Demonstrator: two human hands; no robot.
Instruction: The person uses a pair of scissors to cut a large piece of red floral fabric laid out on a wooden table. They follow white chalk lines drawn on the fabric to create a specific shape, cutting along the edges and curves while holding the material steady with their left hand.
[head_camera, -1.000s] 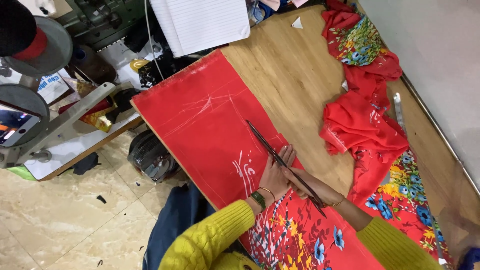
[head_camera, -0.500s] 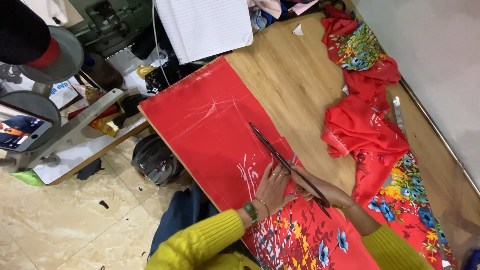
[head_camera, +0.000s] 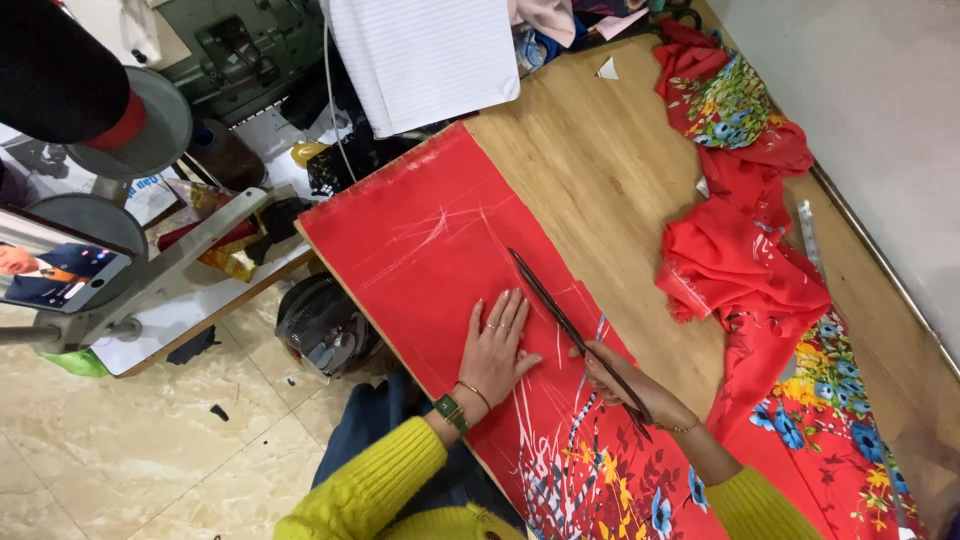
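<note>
A red cloth (head_camera: 430, 250) with white chalk lines and a floral print at its near end lies flat on the wooden table (head_camera: 600, 170). My left hand (head_camera: 497, 345) rests flat on it, fingers spread, with rings, a bracelet and a green watch. My right hand (head_camera: 615, 375) grips long dark scissors (head_camera: 560, 315) whose blades point up-left along the cloth's right edge. Both sleeves are yellow.
A heap of red floral fabric (head_camera: 740, 250) lies to the right, near a ruler (head_camera: 808, 232) by the wall. A white striped cloth (head_camera: 430, 55) and a sewing machine (head_camera: 240, 50) stand at the back. A phone (head_camera: 60, 265) on a stand sits left.
My left hand has slid forward and flattened on the cloth. The scissors have stayed along the cloth's right edge. The view shifted slightly.
</note>
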